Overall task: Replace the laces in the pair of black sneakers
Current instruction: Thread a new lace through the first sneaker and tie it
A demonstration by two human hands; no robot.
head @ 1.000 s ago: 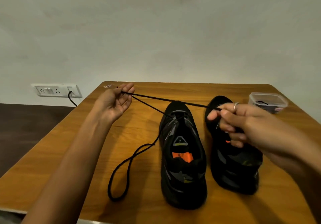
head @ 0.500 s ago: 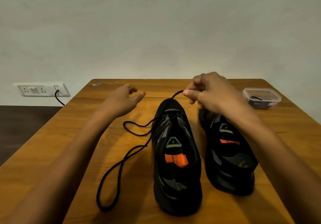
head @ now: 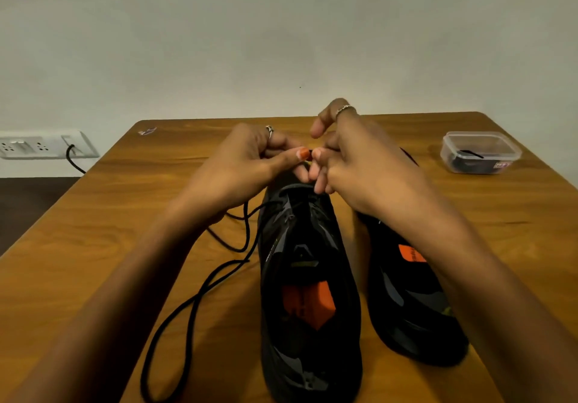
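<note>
Two black sneakers stand side by side on the wooden table point(head: 125, 230), heels toward me. The left sneaker point(head: 308, 280) has an orange tag inside; the right sneaker point(head: 413, 302) lies partly under my right forearm. A black lace point(head: 200, 296) runs from the left sneaker's front eyelets and loops over the table to the left. My left hand point(head: 247, 164) and my right hand point(head: 353, 158) meet above the left sneaker's toe, and both pinch the lace end between thumb and fingertips. The toe of that sneaker is hidden behind my hands.
A small clear plastic box point(head: 480, 152) with something black inside sits at the table's far right. A white wall socket point(head: 43, 145) with a black cable plugged in is at the left, beyond the table edge. A small scrap point(head: 147, 131) lies at the far left corner.
My left hand let go of the stretched lace, then came in to the right hand above the left sneaker's toe. The lace went slack. The view moved closer.
</note>
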